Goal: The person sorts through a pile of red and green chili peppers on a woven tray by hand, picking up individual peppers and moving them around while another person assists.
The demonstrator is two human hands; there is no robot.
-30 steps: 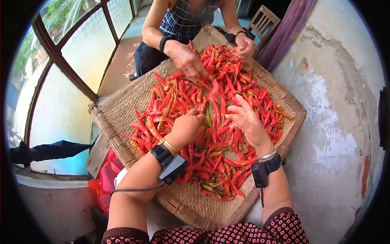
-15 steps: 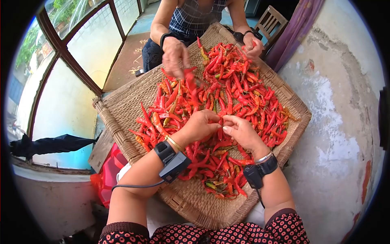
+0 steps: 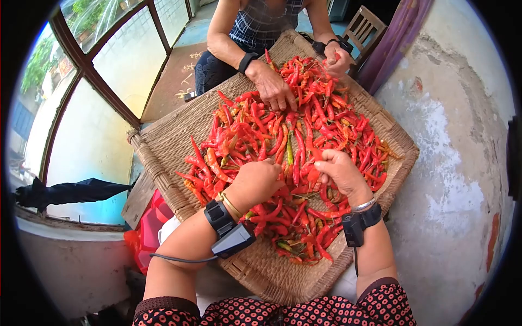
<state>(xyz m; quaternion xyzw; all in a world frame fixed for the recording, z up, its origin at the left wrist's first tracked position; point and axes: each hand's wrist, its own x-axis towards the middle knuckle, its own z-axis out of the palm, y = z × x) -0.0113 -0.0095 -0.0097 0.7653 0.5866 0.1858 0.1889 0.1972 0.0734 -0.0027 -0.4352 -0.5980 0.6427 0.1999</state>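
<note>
**Chilli sorting, two people at one tray**

Everything here sits on or around a big woven tray (image 3: 163, 138). A heap of chillies (image 3: 261, 127) covers its middle and far half. They're mostly red, with a few orange ones and one green one near the centre.

My left hand (image 3: 255, 182) is over the near-middle of the tray. It's clenched, knuckles up, with the fingers tucked down into the chillies. Whatever is inside the fist is hidden. My right hand (image 3: 340, 171) is just beside it, toward the tray's right edge. Its fingers are curled and the tips are in among the chillies, right on top of them. Can't tell if it's actually pinching one. The two hands are close but not touching.

Each wrist has a black strap unit (image 3: 227, 228) on it, and a cable hangs off the left one. If there's any writing on them, it's too small to read.

At the tray's far side, another person's hand (image 3: 274, 89) lies flat on the pile. Their other hand (image 3: 338, 58) is at the far right corner, closed around something red.

A wooden chair (image 3: 363, 27) stands beyond that corner, and a red bag (image 3: 144, 231) sits below the tray's left edge.
</note>
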